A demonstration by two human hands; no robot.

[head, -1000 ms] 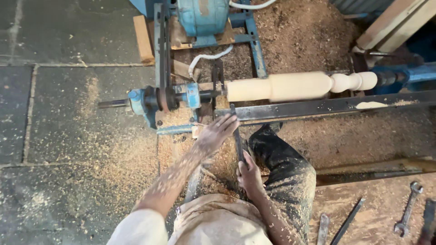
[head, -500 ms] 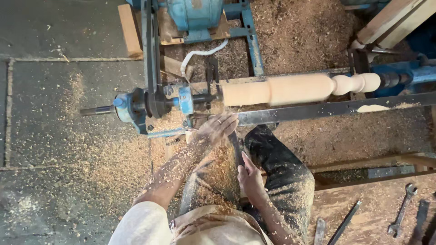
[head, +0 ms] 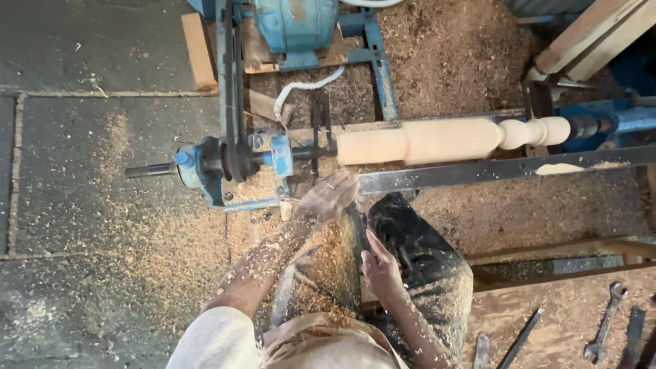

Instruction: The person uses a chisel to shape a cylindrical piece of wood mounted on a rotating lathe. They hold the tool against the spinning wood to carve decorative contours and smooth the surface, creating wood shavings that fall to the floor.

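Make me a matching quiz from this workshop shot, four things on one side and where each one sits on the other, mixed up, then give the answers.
Things:
1. turned wood piece
2. spanner
3. blue motor
4. left hand

Places:
A. top of the view, behind the lathe
B. on the sawdust at the lower right
C. mounted across the lathe, between its ends
D. at the metal rail, below the left end of the wood

Pairs: 1-C, 2-B, 3-A, 4-D
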